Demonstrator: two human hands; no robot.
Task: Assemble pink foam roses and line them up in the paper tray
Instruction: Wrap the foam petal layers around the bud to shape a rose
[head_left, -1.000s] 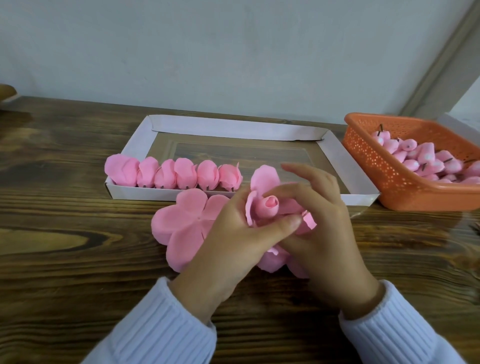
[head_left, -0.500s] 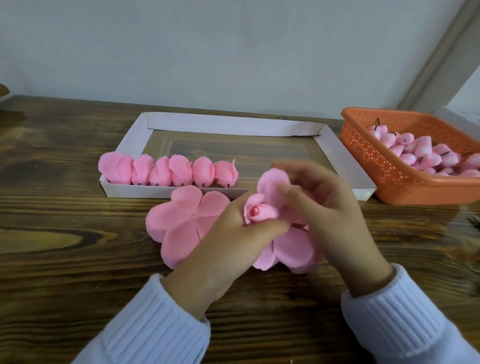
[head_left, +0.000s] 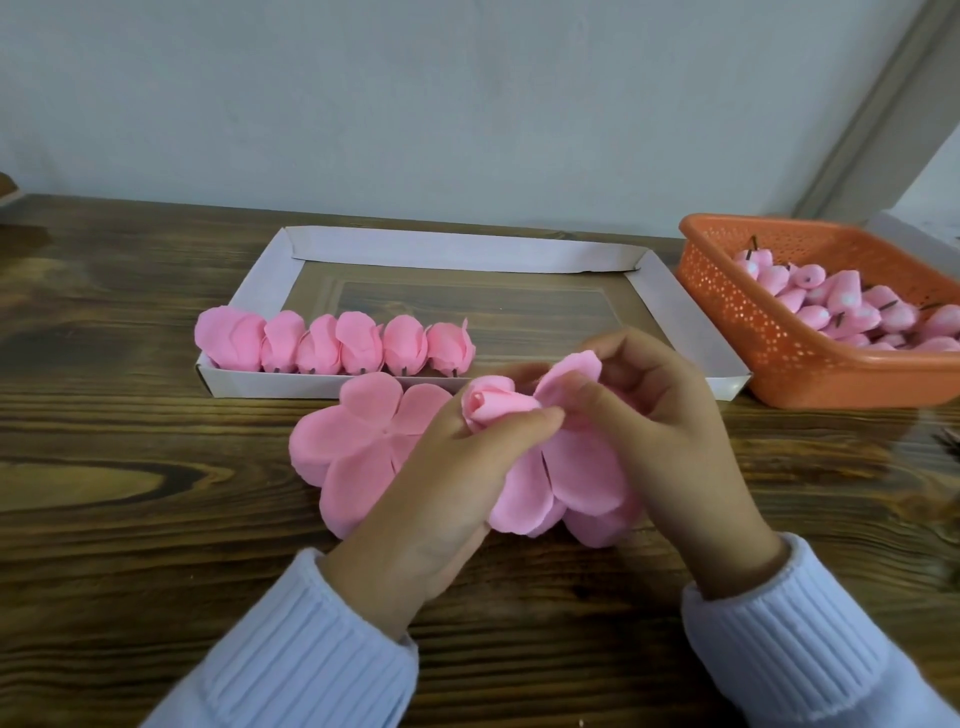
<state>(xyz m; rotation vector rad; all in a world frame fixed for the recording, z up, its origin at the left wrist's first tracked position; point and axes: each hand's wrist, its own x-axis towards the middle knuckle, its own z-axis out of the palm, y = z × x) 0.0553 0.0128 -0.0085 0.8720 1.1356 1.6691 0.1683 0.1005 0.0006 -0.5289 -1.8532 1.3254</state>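
Right now both hands are busy in the middle of the wooden table (head_left: 130, 519), close together and meeting at the fingertips. The left hand (head_left: 441, 483) is curled round a half-made rose (head_left: 493, 405). Its thumb lies across the front of the tightly rolled bud and its fingers are hidden behind it, so the tip of the bud pokes out above the thumb, leaning a little to the left. The right hand (head_left: 670, 431) pinches one petal (head_left: 569, 374) and holds it raised against the right side of the bud, with its other fingers loosely bent above. More loose petals (head_left: 571, 478) of the same rose hang down between the two palms towards the wood. Just left of the left hand, partly under its knuckles, a flat petal sheet (head_left: 358, 441) lies spread on the table like a five-lobed flower. Beyond the hands sits the paper tray (head_left: 452, 252), its near wall just past the fingertips. Six finished roses (head_left: 332, 345) stand side by side against that near wall, beyond and to the left of the left hand, and the row ends about level with the bud. Well off to the right of the right hand, just beside the tray's right wall, an orange basket (head_left: 737, 317) holds a heap of pink buds (head_left: 841, 306) with dark stems. White ribbed sleeves (head_left: 311, 639) cover both wrists.
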